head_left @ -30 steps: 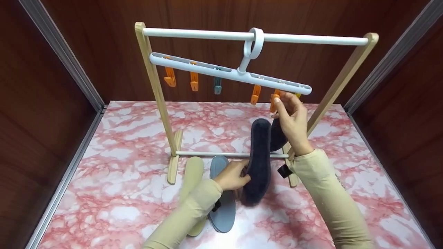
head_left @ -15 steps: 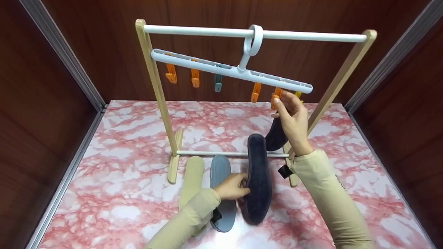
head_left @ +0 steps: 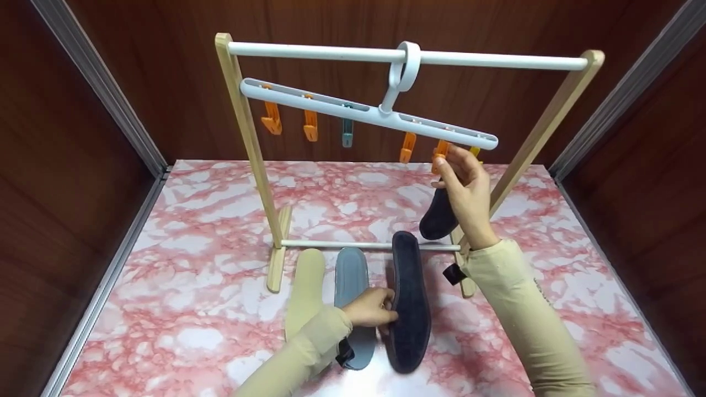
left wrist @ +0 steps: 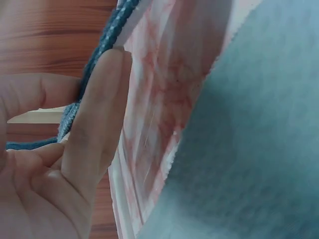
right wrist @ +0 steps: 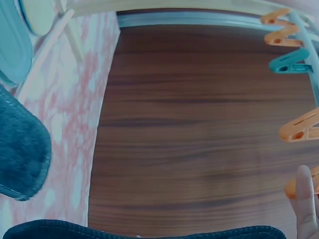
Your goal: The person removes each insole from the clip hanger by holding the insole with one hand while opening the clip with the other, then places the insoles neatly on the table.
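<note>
My left hand [head_left: 370,307] pinches the left edge of a dark, fuzzy insole [head_left: 411,303], thumb on its face. In the left wrist view the insole edge [left wrist: 102,45] runs between thumb and fingers. Up at the hanger [head_left: 331,107], my right hand [head_left: 469,190] pinches an orange clip [head_left: 439,157], with the thumb on its front. A second dark insole [head_left: 438,216] hangs partly hidden behind that hand; its top end is out of sight. A yellow clip [head_left: 475,150] shows at the hanger's low right end.
A beige insole [head_left: 309,281] and a grey-blue insole [head_left: 352,275] lie on the marbled table [head_left: 182,264]. The hanger tilts down to the right from the white rail [head_left: 314,52]. Other clips, orange and a teal clip [head_left: 347,133], dangle from it. The rack's lower bar [head_left: 342,244] crosses behind the insoles.
My left hand has lowered the dark insole toward the table front, away from the hanging one. The right hand stays at the orange clip.
</note>
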Demonstrator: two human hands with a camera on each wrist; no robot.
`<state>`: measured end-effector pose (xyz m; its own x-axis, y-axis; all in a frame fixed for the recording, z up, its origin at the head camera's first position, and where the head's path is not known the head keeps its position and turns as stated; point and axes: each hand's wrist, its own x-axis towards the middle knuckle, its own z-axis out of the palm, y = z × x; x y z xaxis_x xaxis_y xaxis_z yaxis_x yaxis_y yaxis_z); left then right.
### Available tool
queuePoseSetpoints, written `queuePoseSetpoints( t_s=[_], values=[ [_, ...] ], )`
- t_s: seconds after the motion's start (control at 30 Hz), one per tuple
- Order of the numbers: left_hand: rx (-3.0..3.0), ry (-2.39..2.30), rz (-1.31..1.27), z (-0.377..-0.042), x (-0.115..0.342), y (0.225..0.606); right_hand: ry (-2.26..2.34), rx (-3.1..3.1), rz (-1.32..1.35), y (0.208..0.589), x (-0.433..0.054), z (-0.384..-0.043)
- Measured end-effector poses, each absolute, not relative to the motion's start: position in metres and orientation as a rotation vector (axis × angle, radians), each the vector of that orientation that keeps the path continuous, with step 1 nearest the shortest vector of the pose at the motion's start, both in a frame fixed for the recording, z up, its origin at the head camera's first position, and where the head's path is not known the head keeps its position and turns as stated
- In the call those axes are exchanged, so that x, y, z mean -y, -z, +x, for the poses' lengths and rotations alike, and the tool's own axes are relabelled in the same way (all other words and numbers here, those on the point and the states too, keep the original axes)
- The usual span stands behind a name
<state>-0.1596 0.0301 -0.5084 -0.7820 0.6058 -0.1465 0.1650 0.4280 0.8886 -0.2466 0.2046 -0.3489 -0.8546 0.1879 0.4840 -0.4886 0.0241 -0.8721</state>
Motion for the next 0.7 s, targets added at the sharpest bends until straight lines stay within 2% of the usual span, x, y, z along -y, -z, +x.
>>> queuePoseSetpoints(
  t_s=[0.7],
  values=[
    [-2.165, -1.259, 0.452, -0.1546, -0.0350, 0.5177, -1.834, 1.920, 0.256, 0.3550, -0.2096, -0.2476]
  ],
)
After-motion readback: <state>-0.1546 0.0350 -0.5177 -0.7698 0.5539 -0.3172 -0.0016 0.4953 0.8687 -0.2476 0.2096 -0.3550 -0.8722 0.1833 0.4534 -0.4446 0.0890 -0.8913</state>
